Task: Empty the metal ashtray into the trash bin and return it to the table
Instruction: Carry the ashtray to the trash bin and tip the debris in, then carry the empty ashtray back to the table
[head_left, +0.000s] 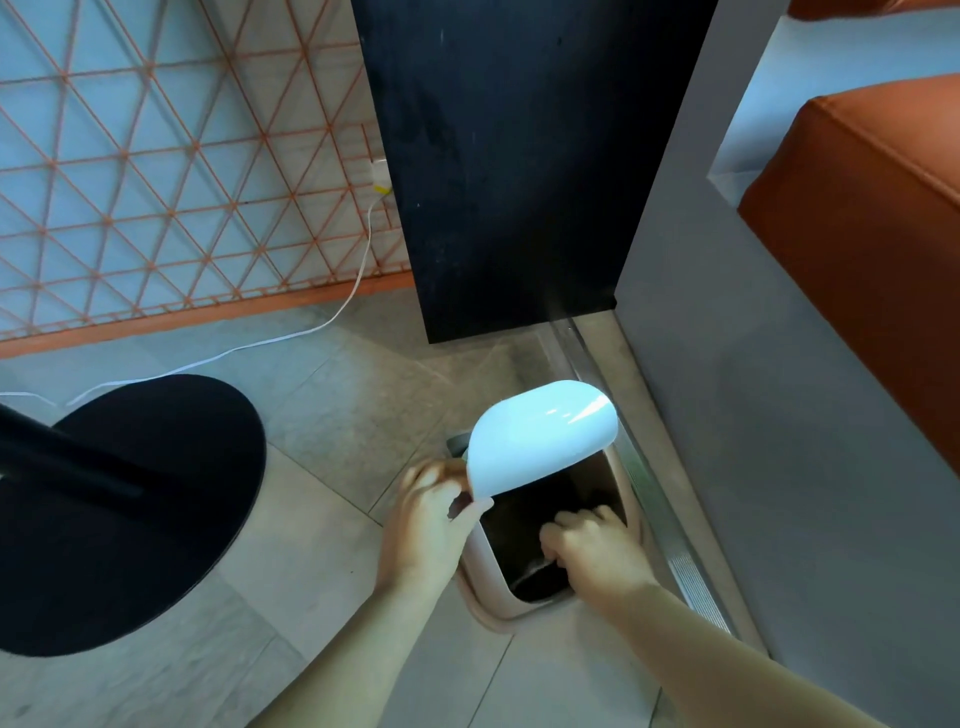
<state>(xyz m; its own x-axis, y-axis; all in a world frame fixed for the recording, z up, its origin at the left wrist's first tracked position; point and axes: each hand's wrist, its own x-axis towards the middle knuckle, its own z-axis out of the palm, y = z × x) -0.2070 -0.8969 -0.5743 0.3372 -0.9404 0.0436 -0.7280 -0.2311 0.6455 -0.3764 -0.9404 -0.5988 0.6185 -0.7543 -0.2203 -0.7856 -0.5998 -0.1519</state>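
Observation:
A small pinkish trash bin (485, 597) stands on the floor below me, its white lid (540, 436) swung up. My left hand (431, 514) grips the lid's lower edge and holds it up. My right hand (592, 545) is over the bin's dark opening, fingers curled around the metal ashtray (535, 569), of which only a thin shiny edge shows beneath the hand. The ashtray seems tipped into the bin; its contents are hidden.
A round black table base (130, 509) with its post lies on the floor to the left. A black panel (519, 156) rises behind the bin, a grey wall (753, 415) to the right, an orange seat (872, 234) beyond. A white cable (291, 335) trails along the tiles.

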